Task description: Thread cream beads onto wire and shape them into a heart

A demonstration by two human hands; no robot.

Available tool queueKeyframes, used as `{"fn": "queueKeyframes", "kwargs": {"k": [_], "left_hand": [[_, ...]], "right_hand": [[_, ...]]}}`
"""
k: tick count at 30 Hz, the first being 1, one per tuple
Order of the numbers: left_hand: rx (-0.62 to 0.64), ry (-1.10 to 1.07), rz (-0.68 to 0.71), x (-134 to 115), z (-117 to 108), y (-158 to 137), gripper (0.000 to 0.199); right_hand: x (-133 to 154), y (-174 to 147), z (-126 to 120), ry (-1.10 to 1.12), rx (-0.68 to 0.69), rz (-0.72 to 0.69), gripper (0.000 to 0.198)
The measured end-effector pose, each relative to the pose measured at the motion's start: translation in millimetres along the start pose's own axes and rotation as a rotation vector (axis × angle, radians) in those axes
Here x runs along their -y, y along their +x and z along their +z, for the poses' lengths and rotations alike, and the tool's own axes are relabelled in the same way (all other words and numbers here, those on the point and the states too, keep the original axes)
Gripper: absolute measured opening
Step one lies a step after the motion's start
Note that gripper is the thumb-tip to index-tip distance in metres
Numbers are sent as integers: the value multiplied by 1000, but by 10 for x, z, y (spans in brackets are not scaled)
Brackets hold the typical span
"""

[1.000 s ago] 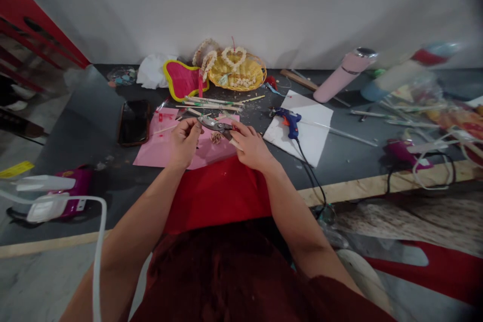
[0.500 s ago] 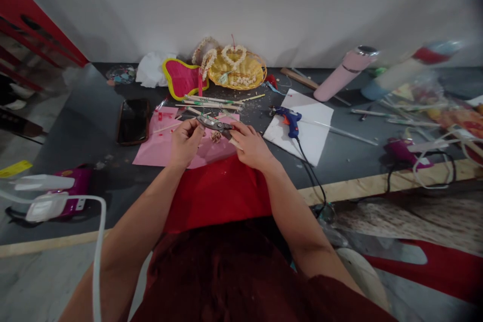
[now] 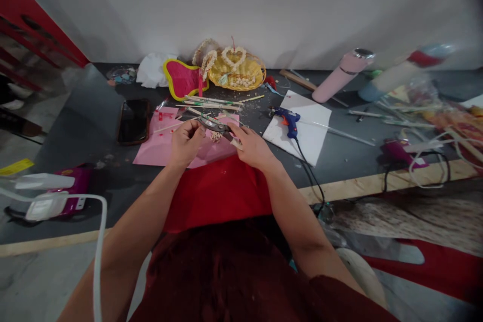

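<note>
My right hand (image 3: 253,146) is wrapped round a pair of grey pruning shears (image 3: 217,125), a pale handle part showing under the fingers. The jaws point left, reaching the fingertips of my left hand (image 3: 186,142). That hand is closed in a pinch; whatever lies between its thumb and fingers is too small to make out. Just below the shears, a small beige cluster of pieces (image 3: 216,137) rests on pink sheets (image 3: 151,153). Several thin sticks (image 3: 211,103), some with green-printed wrappers, lie beyond my hands. A red cloth (image 3: 222,196) covers the near edge before me.
A yellow basket (image 3: 249,68) holds beaded heart shapes. To its left sits a pink, yellow-edged piece (image 3: 183,80). A blue glue gun (image 3: 289,119) lies on a white board (image 3: 317,136). Around are a phone (image 3: 133,122), a pink bottle (image 3: 341,76) and a purple power strip (image 3: 77,186).
The shears have dipped slightly and their jaws now cover more of the beige cluster. Both hands keep nearly the same place and hold.
</note>
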State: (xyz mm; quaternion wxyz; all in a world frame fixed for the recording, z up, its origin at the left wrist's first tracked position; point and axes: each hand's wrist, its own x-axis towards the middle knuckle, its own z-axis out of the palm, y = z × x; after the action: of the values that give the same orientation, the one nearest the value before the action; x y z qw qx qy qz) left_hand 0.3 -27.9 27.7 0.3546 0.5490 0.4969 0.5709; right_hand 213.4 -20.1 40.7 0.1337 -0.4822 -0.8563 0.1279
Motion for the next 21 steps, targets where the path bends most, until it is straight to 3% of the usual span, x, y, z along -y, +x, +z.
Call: {"fn": "queueKeyframes", "kwargs": {"k": [11,21], "left_hand": [[-12,-30,-1,-64,-2,1,25],[6,-1,-23,56,11,20,14]], "right_hand": [[59,-14,-34,-49,3,42,76],[10,8,-10,-69,7,66,75]]}}
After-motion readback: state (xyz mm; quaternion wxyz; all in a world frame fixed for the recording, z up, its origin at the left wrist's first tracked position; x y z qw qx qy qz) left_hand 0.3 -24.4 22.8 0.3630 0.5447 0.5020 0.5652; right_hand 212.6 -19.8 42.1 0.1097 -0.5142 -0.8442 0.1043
